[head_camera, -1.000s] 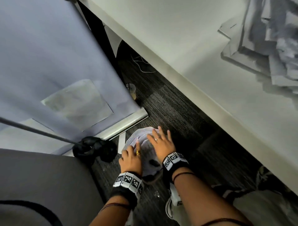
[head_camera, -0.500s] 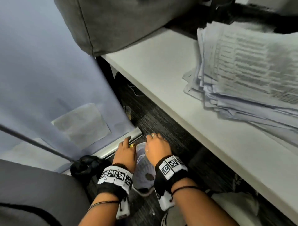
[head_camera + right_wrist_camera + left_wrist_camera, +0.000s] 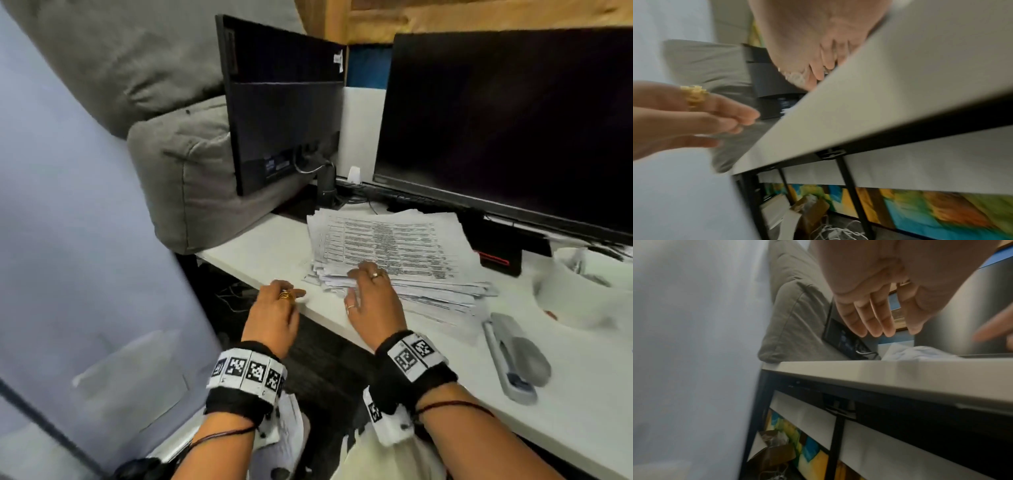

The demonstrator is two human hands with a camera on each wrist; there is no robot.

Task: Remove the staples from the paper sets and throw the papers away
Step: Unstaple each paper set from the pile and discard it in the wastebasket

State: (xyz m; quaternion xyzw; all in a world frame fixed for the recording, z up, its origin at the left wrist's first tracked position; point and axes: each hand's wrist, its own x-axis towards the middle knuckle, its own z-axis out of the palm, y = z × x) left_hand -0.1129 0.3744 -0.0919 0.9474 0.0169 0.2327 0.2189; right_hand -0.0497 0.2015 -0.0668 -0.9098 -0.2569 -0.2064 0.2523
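A thick stack of printed papers (image 3: 394, 246) lies on the white desk (image 3: 270, 253) in front of a dark monitor. My right hand (image 3: 366, 284) reaches over the desk edge, and its fingertips touch the stack's near left corner; no grip shows. In the right wrist view the fingers (image 3: 818, 71) lie straight against white paper edges (image 3: 795, 78). My left hand (image 3: 281, 298) hovers at the desk's front edge, left of the stack, fingers (image 3: 875, 321) relaxed and holding nothing. A grey stapler-like tool (image 3: 513, 356) lies on the desk to the right of my right wrist.
Two black monitors (image 3: 507, 123) stand behind the stack. A grey cushion (image 3: 191, 178) sits at the desk's left end beside a pale partition (image 3: 68, 240). A white round holder (image 3: 582, 287) is at far right. Printed paper (image 3: 287, 442) shows below my left wrist.
Both hands have risen from the crumpled paper down by the floor to the desk top. The right hand now touches the paper stack, and the view has swung up to the monitors.
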